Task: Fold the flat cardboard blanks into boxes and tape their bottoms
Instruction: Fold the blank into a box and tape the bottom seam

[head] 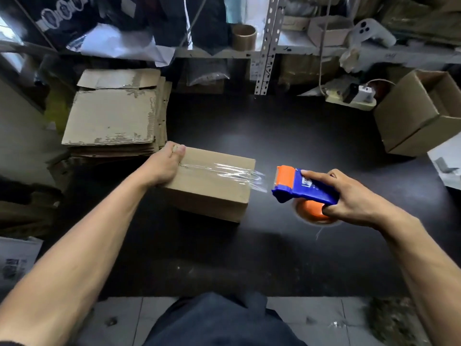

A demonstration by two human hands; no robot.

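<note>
A folded brown cardboard box (212,188) stands on the black table (287,136). A strip of clear tape (224,171) runs along its top seam and sticks out past the right edge. My left hand (164,166) grips the box's left end, thumb on top. My right hand (349,196) holds a blue and orange tape dispenser (304,186) just right of the box, apart from the tape's loose end. A stack of flat cardboard blanks (114,116) lies at the back left.
An open folded box (419,113) stands at the right edge of the table. A power strip with plugs (354,98) lies at the back. Shelves behind hold a brown tape roll (243,37), bags and small boxes. Papers (15,260) lie at the lower left.
</note>
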